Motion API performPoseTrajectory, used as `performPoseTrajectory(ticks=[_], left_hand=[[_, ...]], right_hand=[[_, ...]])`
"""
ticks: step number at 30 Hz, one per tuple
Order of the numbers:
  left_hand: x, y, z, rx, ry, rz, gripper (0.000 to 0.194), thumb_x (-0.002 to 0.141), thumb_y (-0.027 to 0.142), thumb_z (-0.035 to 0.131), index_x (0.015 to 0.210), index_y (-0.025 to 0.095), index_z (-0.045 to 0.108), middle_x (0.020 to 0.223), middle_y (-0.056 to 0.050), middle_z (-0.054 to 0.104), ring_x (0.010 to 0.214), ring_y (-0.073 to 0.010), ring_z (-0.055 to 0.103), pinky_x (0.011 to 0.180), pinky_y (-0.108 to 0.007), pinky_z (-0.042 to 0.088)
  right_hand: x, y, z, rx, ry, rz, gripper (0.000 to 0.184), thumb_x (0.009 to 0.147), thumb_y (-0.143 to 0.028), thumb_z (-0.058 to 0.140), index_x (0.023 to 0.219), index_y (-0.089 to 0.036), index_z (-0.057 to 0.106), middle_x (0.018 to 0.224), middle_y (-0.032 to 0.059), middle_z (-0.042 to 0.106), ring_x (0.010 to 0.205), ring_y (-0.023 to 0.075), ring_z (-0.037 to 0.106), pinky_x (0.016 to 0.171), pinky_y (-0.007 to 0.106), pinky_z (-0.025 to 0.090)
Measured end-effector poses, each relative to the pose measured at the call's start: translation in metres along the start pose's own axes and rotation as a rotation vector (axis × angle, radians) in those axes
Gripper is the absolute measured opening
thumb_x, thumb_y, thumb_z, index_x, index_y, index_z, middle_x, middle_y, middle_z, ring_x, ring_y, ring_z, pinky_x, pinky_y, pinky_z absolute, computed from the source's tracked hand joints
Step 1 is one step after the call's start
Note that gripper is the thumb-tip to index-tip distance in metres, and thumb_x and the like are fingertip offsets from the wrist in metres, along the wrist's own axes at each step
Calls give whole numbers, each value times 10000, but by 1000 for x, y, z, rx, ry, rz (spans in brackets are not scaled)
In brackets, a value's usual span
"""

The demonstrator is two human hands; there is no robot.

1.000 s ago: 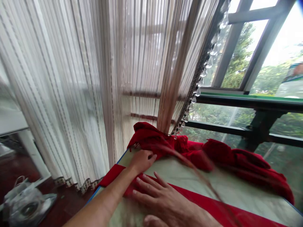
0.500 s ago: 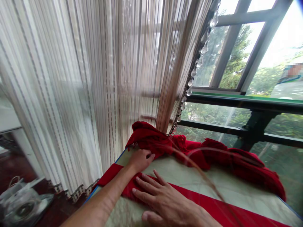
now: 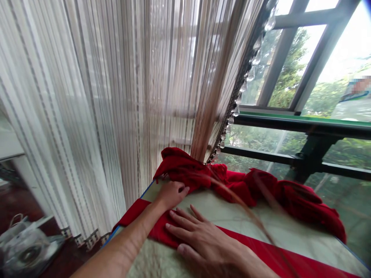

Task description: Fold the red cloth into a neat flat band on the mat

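Since the earlier frame, the right hand (image 3: 199,235) has moved a little forward, nearer to the left hand (image 3: 174,193), and the edge of the curtain (image 3: 101,96) has swung slightly to the right. The left hand stays almost in its place, so I judge this is only a small adjustment in the handling of the cloth. The right hand has its fingers spread, flat upon the red band (image 3: 269,253), which lies across the table (image 3: 208,202). The left hand is curled at the border of the red heap (image 3: 249,189), along the far side; whether it pinches cloth, I cannot tell. I count two hands, one band, one heap, one table, one curtain and one bag (image 3: 31,251) on the floor. How many cloths make the heap is not clear.
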State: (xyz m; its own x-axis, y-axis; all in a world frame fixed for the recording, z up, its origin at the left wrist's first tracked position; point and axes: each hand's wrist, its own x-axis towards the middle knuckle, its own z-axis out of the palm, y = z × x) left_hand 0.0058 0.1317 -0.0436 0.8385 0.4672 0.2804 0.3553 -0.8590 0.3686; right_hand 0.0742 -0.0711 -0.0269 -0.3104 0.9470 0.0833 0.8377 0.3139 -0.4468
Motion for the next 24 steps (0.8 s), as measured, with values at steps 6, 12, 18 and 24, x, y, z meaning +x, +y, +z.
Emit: performPoseTrajectory(ticks=[6, 12, 18, 24], left_hand=[[2, -2, 2, -1, -8, -12, 407, 1072, 448, 555, 852, 207, 799, 840, -55, 805, 762, -205, 696, 661, -313, 353], [2, -3, 3, -6, 14, -2, 417, 1087, 428, 544, 843, 198, 791, 848, -61, 805, 771, -203, 696, 676, -322, 351], [2, -4, 3, -8, 13, 4, 400, 1084, 420, 547, 859, 201, 795, 857, -59, 808, 769, -200, 701, 669, -320, 344], [1, -4, 2, -20, 3, 6, 388, 1070, 413, 571, 830, 207, 795, 834, -60, 809, 768, -207, 717, 654, -312, 345]], right_hand=[[-2, 5, 0, -56, 52, 25, 589, 1119, -459, 453, 1681, -302, 368, 1791, 125, 288, 1660, 369, 211, 1311, 752, 94], [-3, 6, 1, -22, 4, 19, 600, 1119, -491, 454, 1688, -334, 346, 1790, 107, 302, 1657, 361, 233, 1320, 735, 99], [-3, 7, 4, -28, 22, 35, 593, 1116, -495, 469, 1678, -333, 371, 1780, 112, 309, 1651, 368, 245, 1317, 740, 105], [-10, 7, -14, -8, 53, 96, 620, 1125, -555, 420, 1695, -331, 321, 1793, 91, 262, 1665, 347, 173, 1325, 716, 119]])
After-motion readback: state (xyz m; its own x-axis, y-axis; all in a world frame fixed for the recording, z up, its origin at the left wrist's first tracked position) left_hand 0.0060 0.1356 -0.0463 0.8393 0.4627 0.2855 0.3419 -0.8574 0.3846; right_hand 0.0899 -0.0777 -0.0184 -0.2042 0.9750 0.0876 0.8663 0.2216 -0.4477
